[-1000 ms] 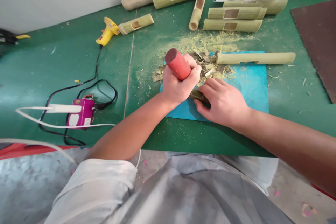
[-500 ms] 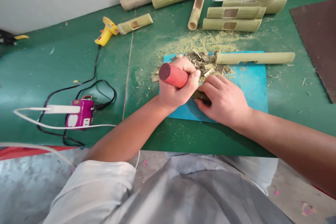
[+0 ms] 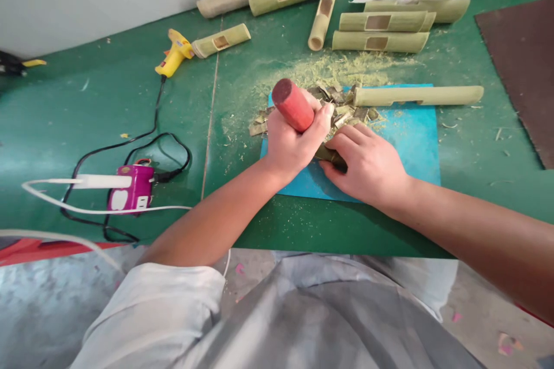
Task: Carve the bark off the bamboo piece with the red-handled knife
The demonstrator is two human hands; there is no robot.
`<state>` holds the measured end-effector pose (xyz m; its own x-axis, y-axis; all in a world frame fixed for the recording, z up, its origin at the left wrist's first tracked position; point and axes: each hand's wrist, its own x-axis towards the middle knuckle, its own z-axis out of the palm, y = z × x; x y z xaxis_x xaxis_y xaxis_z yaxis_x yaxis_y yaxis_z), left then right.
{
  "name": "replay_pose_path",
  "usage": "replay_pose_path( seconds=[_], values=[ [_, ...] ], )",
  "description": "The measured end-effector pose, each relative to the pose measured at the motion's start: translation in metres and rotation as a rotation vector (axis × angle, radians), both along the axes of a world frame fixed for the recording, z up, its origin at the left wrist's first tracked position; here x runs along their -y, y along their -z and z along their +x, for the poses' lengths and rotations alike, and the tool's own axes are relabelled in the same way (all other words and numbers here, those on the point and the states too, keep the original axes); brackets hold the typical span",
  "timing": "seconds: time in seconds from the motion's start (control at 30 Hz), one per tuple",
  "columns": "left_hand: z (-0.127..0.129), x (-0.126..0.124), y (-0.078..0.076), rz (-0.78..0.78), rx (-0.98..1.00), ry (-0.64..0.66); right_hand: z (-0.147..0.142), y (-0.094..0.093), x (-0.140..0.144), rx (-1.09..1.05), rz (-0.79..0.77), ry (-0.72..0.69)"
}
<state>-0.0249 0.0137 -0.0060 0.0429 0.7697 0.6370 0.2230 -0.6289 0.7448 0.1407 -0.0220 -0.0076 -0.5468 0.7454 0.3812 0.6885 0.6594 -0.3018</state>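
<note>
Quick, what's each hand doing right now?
Left hand: closed on the red handle.
Right hand: fingers pressed down on a dark bamboo piece on the blue mat.

This is a small craft workshop for bamboo work. A green-painted workbench (image 3: 108, 109) carries pale sawdust and bamboo chips (image 3: 341, 109) at about 12 o'clock, on a blue cutting mat (image 3: 407, 138). Cut green bamboo tubes with rectangular windows (image 3: 378, 41) lie in rows at 1 o'clock. A yellow hot-glue gun (image 3: 173, 53) sits at 10 o'clock, its black cord running to a magenta power strip (image 3: 130, 195) at 9 o'clock. A dark brown board (image 3: 519, 63) lies at 2 o'clock.
</note>
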Motion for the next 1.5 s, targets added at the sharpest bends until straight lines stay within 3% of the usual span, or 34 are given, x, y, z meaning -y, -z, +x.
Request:
replay_pose_path(
  seconds=[0.3,0.53,0.87,1.07,1.27,1.5],
  values=[
    [0.006,-0.007,0.002,-0.007,0.028,-0.023,-0.003,-0.001,-0.002,-0.012,-0.083,0.031],
    [0.008,-0.009,-0.007,-0.229,0.18,0.03,-0.004,-0.003,0.001,-0.054,-0.159,0.02],
    [0.007,-0.013,-0.006,-0.387,0.396,0.07,-0.006,-0.002,0.002,-0.051,-0.222,0.056],
    [0.012,-0.012,0.0,-0.32,0.436,-0.104,-0.006,-0.002,0.002,-0.046,-0.199,0.046],
    [0.013,-0.005,-0.003,-0.262,0.285,-0.103,-0.005,-0.002,0.003,-0.029,-0.136,0.034],
    [0.004,-0.001,0.002,-0.009,0.079,-0.055,-0.005,-0.003,0.003,-0.048,-0.157,0.033]
  ],
)
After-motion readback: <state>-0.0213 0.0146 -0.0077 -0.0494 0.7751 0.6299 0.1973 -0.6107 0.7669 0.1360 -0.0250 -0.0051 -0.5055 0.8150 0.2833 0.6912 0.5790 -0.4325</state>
